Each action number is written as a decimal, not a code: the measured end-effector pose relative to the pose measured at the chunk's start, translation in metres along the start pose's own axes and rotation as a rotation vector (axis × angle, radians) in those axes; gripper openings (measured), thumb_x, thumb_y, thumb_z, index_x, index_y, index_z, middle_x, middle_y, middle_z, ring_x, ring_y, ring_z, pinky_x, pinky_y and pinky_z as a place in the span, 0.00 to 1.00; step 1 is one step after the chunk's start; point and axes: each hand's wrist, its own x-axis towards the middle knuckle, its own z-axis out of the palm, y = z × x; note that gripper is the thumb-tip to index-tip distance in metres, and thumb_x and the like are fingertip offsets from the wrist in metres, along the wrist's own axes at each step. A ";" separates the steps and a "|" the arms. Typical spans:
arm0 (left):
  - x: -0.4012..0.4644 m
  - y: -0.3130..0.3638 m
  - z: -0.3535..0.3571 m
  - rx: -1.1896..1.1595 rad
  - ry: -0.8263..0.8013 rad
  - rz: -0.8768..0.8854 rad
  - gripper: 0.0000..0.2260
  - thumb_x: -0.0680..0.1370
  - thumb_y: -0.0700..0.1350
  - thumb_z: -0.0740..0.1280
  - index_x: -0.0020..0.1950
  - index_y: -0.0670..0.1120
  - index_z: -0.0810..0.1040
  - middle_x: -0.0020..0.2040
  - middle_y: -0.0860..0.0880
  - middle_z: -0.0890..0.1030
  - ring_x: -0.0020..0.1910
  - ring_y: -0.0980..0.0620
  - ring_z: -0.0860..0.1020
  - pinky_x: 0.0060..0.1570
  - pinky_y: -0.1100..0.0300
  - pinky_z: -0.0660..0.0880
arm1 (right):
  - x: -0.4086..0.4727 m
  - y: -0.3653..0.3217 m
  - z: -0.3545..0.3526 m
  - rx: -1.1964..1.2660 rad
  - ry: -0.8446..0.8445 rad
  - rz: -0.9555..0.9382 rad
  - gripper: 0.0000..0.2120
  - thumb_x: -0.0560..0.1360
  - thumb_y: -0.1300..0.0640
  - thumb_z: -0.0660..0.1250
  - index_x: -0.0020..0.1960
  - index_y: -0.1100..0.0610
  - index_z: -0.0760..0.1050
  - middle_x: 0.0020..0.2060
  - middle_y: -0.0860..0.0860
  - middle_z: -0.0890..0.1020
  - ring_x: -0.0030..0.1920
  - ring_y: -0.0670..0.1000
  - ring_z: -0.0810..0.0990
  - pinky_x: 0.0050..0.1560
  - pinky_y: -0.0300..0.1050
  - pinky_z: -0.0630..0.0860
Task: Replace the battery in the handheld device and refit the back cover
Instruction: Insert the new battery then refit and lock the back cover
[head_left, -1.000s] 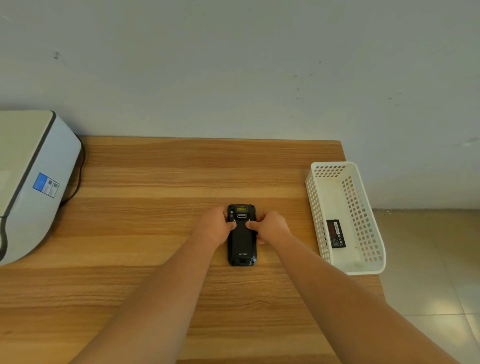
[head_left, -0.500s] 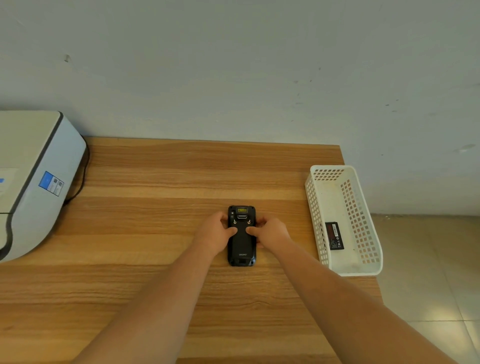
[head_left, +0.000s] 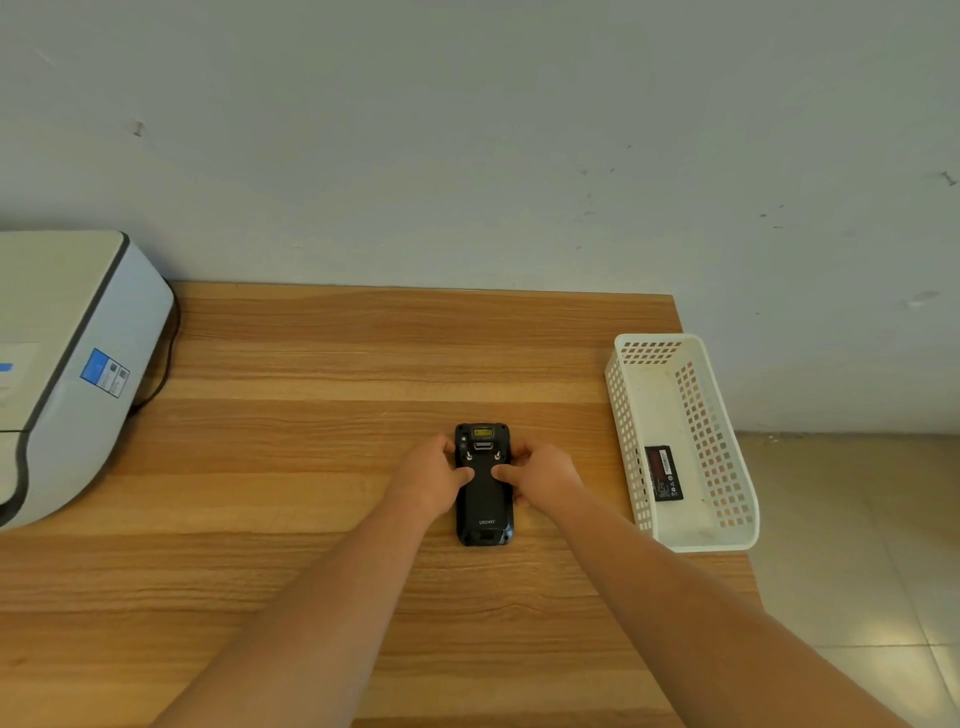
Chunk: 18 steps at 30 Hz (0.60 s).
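A black handheld device (head_left: 484, 506) lies face down on the wooden table (head_left: 311, 415), its back cover facing up with two small latches near the top. My left hand (head_left: 431, 480) grips its left edge and my right hand (head_left: 540, 478) grips its right edge. Both thumbs press on the back cover just below the latches. A black battery (head_left: 663, 473) with a red label lies flat in the white basket (head_left: 727, 519) to the right.
A white and grey printer (head_left: 67, 364) with a dark cable stands at the table's left end. The white basket sits at the table's right edge, beyond which is tiled floor (head_left: 857, 571). A pale wall rises behind the table.
Both thumbs have slid slightly toward me on the back cover, now sitting below the latches. The device stays in place; the camera has shifted a little.
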 end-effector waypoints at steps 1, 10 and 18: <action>0.000 0.000 -0.002 0.014 -0.005 0.014 0.16 0.76 0.49 0.71 0.62 0.48 0.74 0.52 0.49 0.80 0.50 0.50 0.78 0.50 0.55 0.76 | -0.001 -0.001 -0.002 -0.021 0.002 -0.008 0.20 0.72 0.51 0.73 0.62 0.53 0.75 0.50 0.50 0.82 0.46 0.51 0.83 0.51 0.50 0.82; -0.001 0.004 -0.024 0.240 0.011 0.299 0.13 0.76 0.50 0.70 0.60 0.51 0.77 0.55 0.54 0.76 0.54 0.53 0.76 0.55 0.56 0.75 | -0.011 -0.005 -0.020 -0.471 0.077 -0.382 0.18 0.74 0.51 0.70 0.63 0.50 0.74 0.59 0.48 0.75 0.59 0.49 0.74 0.57 0.47 0.75; 0.003 0.010 -0.025 0.405 -0.017 0.413 0.13 0.76 0.49 0.71 0.60 0.51 0.77 0.55 0.54 0.74 0.55 0.52 0.75 0.53 0.56 0.74 | -0.007 -0.004 -0.021 -0.673 0.023 -0.500 0.18 0.74 0.49 0.69 0.63 0.50 0.73 0.61 0.49 0.73 0.61 0.52 0.72 0.58 0.51 0.74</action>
